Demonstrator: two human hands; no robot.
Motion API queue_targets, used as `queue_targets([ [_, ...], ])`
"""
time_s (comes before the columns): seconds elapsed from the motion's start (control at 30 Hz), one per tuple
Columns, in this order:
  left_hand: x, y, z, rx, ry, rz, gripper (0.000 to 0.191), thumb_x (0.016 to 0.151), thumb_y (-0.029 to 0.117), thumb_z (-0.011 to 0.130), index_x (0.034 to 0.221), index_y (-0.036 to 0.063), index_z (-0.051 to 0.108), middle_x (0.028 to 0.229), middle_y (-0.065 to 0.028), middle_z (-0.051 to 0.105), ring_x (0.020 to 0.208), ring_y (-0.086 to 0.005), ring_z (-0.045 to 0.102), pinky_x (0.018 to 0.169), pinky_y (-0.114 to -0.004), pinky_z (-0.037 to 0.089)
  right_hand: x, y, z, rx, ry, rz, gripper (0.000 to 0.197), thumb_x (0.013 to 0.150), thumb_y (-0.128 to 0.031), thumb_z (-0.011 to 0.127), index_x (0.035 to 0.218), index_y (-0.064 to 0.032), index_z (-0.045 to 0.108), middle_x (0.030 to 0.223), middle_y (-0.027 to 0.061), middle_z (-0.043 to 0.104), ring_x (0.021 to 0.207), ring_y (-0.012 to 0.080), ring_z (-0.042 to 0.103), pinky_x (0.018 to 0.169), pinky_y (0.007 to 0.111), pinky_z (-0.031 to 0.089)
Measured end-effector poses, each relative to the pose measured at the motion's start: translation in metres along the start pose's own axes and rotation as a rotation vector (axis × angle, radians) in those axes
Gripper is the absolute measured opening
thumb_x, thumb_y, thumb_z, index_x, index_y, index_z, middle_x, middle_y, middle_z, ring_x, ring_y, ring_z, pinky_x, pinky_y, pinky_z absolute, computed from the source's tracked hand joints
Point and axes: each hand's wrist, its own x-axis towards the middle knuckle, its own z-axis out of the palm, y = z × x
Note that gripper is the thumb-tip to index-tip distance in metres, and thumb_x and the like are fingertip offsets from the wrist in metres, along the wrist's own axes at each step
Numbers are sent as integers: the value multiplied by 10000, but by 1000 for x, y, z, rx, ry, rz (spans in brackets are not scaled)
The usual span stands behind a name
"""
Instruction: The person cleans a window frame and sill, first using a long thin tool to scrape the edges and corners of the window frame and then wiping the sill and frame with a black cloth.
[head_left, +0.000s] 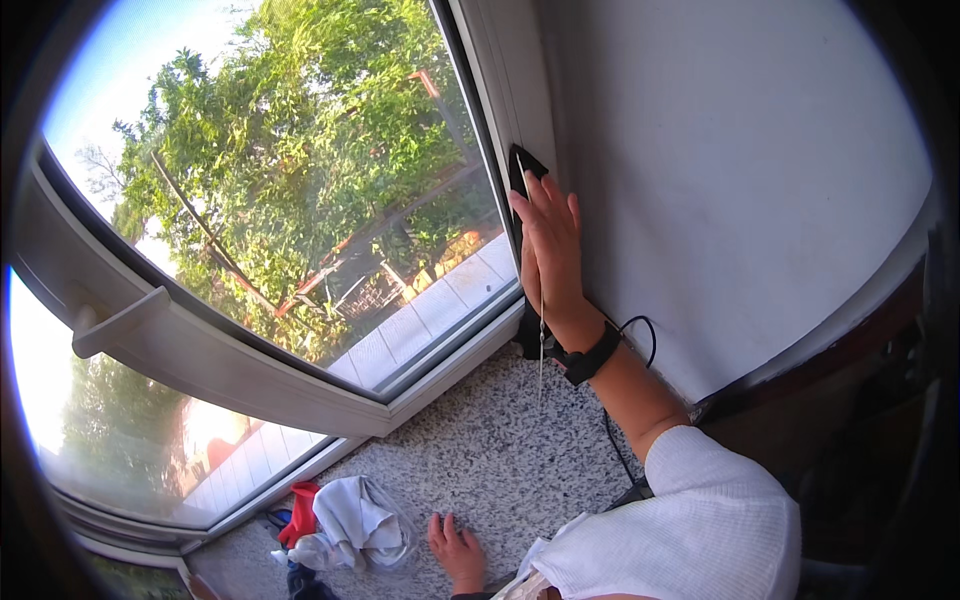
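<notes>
My right hand (551, 247) lies with fingers stretched along the white window frame (502, 90), beside the wall. Under it is a black cloth (527, 161), pressed to the frame and partly hidden by the hand. A thin white cord (541, 360) hangs in front of that hand. Lower down, my left hand (457, 559) rests on the speckled granite sill (480, 442), fingers apart and holding nothing. Left of it lie a pale grey cloth (356, 514), a clear plastic bottle (315, 551) with a white top, and a red item (301, 514).
A white window handle (124, 322) juts out at left. Dark blue fabric (304, 583) lies below the bottle. A black cable (619, 442) runs over the sill under my right arm. The white wall (735, 172) borders the window. Trees (322, 150) stand outside the glass.
</notes>
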Motion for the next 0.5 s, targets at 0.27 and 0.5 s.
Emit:
queue_targets([
  [0.27, 0, -5, 2, 21, -20, 33, 423, 755, 97, 547, 1169, 19, 506, 1288, -223, 408, 1186, -403, 378, 994, -478, 309, 62, -11, -7, -2, 62, -44, 376, 876, -26, 417, 1247, -49, 477, 1345, 154, 431, 1266, 342, 361, 1041, 562, 175],
  [0.5, 2, 7, -4, 19, -26, 5, 440, 749, 123, 561, 1171, 16, 500, 1288, -224, 416, 1194, -406, 381, 1003, -491, 308, -46, 10, -3, -69, -87, 48, 375, 880, -34, 417, 1250, -52, 478, 1338, 142, 447, 1259, 315, 383, 1063, 533, 146],
])
